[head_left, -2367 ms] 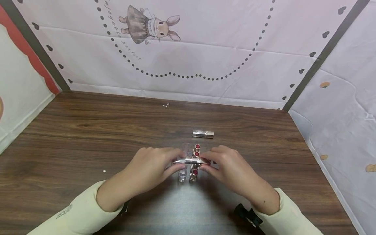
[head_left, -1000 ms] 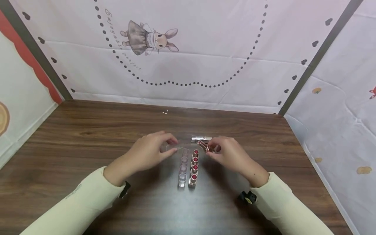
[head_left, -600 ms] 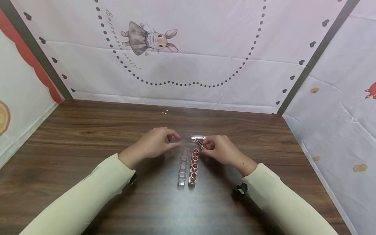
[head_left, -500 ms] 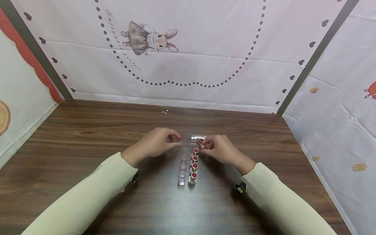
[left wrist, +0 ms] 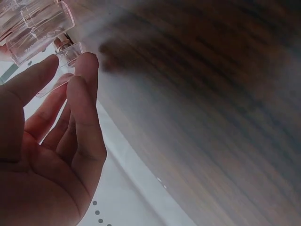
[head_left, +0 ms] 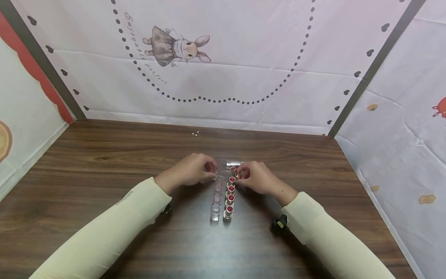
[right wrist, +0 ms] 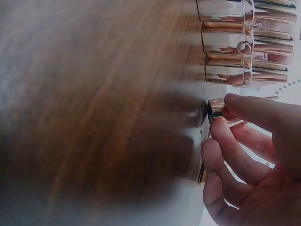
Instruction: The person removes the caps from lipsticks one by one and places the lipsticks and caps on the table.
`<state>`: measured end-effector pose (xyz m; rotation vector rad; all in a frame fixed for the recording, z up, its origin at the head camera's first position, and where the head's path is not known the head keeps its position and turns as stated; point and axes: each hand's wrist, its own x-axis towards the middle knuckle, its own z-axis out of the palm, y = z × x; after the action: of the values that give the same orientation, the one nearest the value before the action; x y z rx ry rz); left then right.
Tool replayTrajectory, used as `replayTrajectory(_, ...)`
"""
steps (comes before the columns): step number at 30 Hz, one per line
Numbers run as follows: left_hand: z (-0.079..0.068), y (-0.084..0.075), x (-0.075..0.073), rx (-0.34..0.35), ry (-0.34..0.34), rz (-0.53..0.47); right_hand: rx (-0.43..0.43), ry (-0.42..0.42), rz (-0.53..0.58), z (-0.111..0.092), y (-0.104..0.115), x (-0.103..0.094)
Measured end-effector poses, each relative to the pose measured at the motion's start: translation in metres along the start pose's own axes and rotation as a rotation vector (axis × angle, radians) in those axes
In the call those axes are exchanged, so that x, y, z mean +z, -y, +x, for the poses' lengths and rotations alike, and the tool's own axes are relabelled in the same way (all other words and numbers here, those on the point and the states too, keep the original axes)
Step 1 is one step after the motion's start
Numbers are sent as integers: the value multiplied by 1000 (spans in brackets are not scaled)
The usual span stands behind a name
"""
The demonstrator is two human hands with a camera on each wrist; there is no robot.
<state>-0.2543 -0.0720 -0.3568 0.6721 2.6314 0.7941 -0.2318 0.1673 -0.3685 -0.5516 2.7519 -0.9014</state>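
My left hand (head_left: pixel 191 169) pinches a clear lipstick cap (left wrist: pixel 70 55) between thumb and fingers, at the far end of a row of clear caps (head_left: pixel 216 211). In the head view that cap is mostly hidden by the fingers. My right hand (head_left: pixel 257 177) grips an uncapped lipstick (right wrist: pixel 216 107) near its base, at the far end of a row of uncapped lipsticks (head_left: pixel 229 210). These stand upright with gold tubes and dark red tops. The held lipstick's lower end is at or close to the tabletop; contact is hard to tell.
Behind the right fingers lies a capped lipstick (head_left: pixel 232 164) on its side, partly covered. Small white bits (head_left: pixel 195 133) lie near the back of the wooden table (head_left: pixel 139 141). Printed cloth walls (head_left: pixel 244 50) stand at the back and sides.
Earlier both hands held one lipstick sideways over the rows. Cap and tube then came apart. The right hand has brought its lipstick left to its row's end; the left hand has moved right towards the caps.
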Motion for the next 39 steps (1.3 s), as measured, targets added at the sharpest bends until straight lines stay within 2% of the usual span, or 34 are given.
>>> replayTrajectory(13,3,-5,4,-20,12,33,-11,47,50,5,3,5)
replayTrajectory(29,2,-5,5,7,-16,85,-36,41,32,11,2,8)
replayTrajectory(33,2,-5,5,5,-23,96,-31,31,17,7,2,1)
replayTrajectory(39,3,-4,7,5,-33,113,-13,-49,-19,3,-4,-18)
